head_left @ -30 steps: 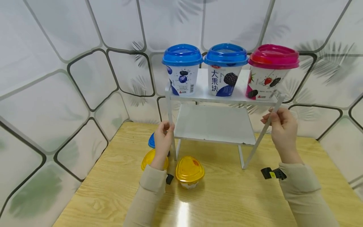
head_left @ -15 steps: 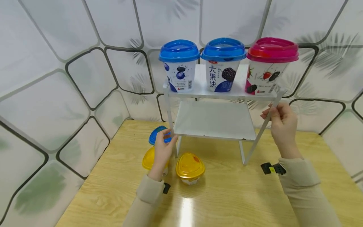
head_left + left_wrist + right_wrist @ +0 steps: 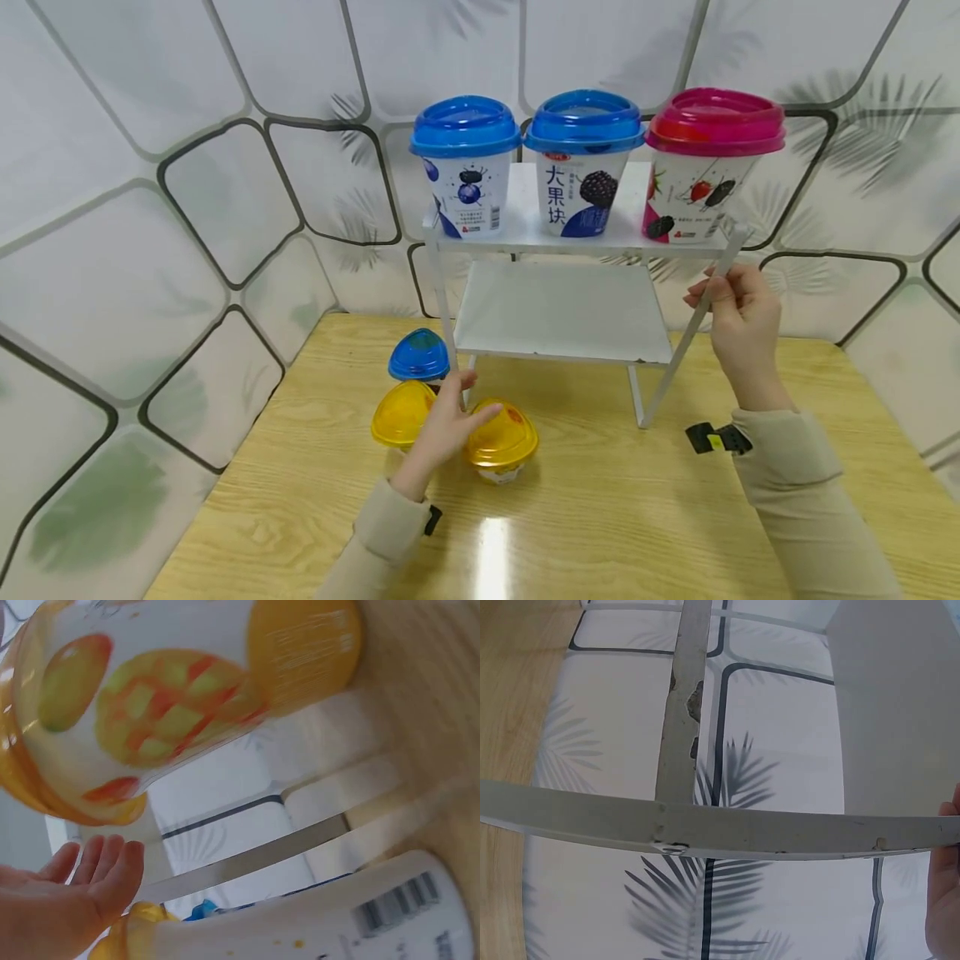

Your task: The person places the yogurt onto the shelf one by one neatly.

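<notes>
My right hand (image 3: 746, 333) grips the right leg of a white two-tier shelf (image 3: 562, 312); its fingers show at the edge of the right wrist view. My left hand (image 3: 442, 429) is between two yogurt cups with yellow lids, the left cup (image 3: 399, 415) and the right cup (image 3: 504, 442). Its thumb and fingers are spread, with nothing held. In the left wrist view, the relaxed fingers lie just beside the lid of a cup with a mango picture (image 3: 180, 705). Another cup (image 3: 322, 926) with a barcode lies along the bottom of that view.
Two blue-lidded cups, one at left (image 3: 465, 167) and one in the middle (image 3: 583, 167), stand on the top tier beside a pink-lidded cup (image 3: 708, 167). A third blue-lidded cup (image 3: 417, 354) stands by the shelf's left leg on the wooden table (image 3: 600, 517). A patterned wall lies behind.
My left hand has let go of the shelf's left leg and moved down and toward the yellow-lidded cups, its fingers spreading. The right hand keeps its grip on the right leg.
</notes>
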`<act>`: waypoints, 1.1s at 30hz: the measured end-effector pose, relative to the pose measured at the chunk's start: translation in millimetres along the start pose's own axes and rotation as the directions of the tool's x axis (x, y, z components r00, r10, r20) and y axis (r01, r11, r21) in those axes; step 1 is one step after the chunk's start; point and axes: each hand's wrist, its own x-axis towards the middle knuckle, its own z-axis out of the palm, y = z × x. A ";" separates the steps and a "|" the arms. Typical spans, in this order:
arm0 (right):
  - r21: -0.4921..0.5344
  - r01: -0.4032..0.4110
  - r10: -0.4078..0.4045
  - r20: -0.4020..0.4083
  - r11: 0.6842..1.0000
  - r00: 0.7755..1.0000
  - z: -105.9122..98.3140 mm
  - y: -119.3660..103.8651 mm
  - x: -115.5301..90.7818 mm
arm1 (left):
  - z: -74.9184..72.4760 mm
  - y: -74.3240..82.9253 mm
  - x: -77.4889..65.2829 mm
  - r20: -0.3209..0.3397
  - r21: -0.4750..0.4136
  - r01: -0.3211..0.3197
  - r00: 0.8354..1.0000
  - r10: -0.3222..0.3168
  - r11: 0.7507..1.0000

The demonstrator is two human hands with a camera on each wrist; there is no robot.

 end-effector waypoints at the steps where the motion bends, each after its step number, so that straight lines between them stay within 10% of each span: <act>1: 0.004 0.001 -0.001 -0.001 1.000 1.000 -0.2 0.0 0.0 | 1.0 -0.2 -0.9 0.025 0.007 0.005 1.000 -0.005 1.000; 21: 0.011 0.002 -0.002 -0.004 1.000 1.000 -0.2 0.0 -1.0 | 6.0 -31.6 -12.4 0.279 -0.051 0.050 0.960 -0.034 0.997; 33: 0.013 -0.033 0.033 -0.002 0.999 0.999 0.1 -3.1 -1.4 | 8.1 -41.0 -13.3 0.283 -0.046 0.025 0.959 -0.011 0.999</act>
